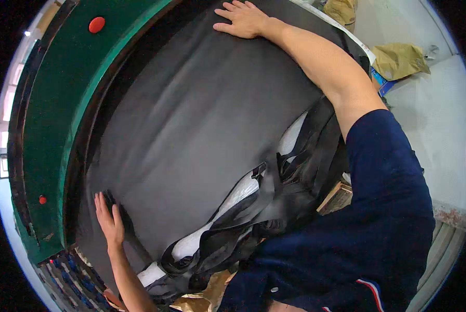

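A wide black sheet [191, 114], smooth with a few soft creases, lies spread in front of me under the green machine. My right hand [243, 20] rests on its far part, fingers spread and nothing held. At the near left, my left hand [109, 221] lies along the sheet with its fingers stretched out, also holding nothing. Toward my body the sheet's edge breaks into bunched, torn-looking black strips [233, 221]. White material [239, 195] shows through the gaps between them.
A long green machine beam [56, 104] runs along the left, carrying a large red button [96, 24] and a smaller red button [42, 199]. Crumpled yellowish bags [399, 60] stand at the far right. Brown paper [204, 299] and a wooden piece [336, 198] sit near my body.
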`<state>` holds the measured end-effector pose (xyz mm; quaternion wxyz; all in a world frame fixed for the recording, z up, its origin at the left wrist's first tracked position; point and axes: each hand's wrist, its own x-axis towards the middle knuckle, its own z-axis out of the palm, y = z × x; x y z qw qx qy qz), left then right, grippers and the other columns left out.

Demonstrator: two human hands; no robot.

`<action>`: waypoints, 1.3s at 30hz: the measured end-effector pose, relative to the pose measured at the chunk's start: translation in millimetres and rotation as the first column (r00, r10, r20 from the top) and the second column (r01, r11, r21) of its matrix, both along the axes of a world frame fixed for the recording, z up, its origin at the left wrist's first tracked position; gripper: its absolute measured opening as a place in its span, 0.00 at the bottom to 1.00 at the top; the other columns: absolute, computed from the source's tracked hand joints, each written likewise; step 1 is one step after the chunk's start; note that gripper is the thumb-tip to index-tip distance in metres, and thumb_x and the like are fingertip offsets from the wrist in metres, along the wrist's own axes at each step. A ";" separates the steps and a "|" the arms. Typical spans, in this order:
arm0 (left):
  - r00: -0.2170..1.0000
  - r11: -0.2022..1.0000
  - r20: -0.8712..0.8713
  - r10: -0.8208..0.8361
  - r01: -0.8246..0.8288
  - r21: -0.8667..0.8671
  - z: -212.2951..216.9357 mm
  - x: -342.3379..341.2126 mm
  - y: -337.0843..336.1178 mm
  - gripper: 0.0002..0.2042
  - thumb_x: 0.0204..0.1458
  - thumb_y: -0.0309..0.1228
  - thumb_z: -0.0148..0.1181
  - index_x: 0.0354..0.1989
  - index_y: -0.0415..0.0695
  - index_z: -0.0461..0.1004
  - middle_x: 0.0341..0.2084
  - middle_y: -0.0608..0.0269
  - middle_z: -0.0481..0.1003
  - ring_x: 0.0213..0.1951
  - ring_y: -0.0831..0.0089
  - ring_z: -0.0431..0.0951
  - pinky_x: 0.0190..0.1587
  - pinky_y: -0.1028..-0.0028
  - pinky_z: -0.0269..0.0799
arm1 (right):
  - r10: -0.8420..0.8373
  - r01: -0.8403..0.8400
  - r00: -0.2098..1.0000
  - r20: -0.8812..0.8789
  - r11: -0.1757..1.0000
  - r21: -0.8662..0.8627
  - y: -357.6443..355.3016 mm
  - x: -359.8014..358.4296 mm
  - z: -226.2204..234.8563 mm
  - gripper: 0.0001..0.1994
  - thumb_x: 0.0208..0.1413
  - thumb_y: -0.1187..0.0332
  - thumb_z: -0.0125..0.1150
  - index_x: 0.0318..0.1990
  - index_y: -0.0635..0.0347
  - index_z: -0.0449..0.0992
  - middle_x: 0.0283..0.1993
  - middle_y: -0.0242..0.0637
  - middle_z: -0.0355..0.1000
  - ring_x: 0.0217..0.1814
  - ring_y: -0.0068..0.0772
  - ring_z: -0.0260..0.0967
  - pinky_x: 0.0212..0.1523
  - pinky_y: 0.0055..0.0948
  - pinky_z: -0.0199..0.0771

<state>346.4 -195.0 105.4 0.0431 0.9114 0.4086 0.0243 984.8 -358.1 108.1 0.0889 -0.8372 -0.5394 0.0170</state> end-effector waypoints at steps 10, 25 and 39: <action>0.975 0.974 -0.008 0.223 -0.222 0.053 -24.6 58.9 -38.8 0.33 0.61 0.52 0.48 0.72 0.49 0.55 0.72 0.49 0.51 0.73 0.51 0.47 0.71 0.49 0.41 | 0.061 -0.088 0.983 0.171 0.984 0.157 4.6 55.2 -44.4 0.26 0.65 0.51 0.48 0.66 0.52 0.67 0.73 0.43 0.57 0.75 0.46 0.51 0.71 0.39 0.53; 0.962 0.966 0.134 0.237 -0.248 0.074 -30.3 46.3 -39.4 0.38 0.60 0.59 0.41 0.71 0.42 0.54 0.71 0.42 0.49 0.73 0.47 0.46 0.71 0.46 0.41 | 0.116 -0.131 0.974 0.193 0.989 0.067 -9.7 100.7 -60.6 0.26 0.70 0.56 0.42 0.70 0.61 0.58 0.74 0.54 0.51 0.77 0.54 0.44 0.75 0.42 0.43; 0.971 0.975 0.094 0.222 -0.219 -0.041 -23.4 55.2 -46.7 0.39 0.61 0.59 0.38 0.72 0.42 0.50 0.73 0.44 0.46 0.74 0.50 0.41 0.72 0.47 0.36 | 0.535 -0.523 0.844 0.049 0.797 0.301 52.9 -172.6 176.2 0.17 0.56 0.68 0.61 0.47 0.73 0.75 0.53 0.52 0.74 0.53 0.45 0.74 0.56 0.33 0.72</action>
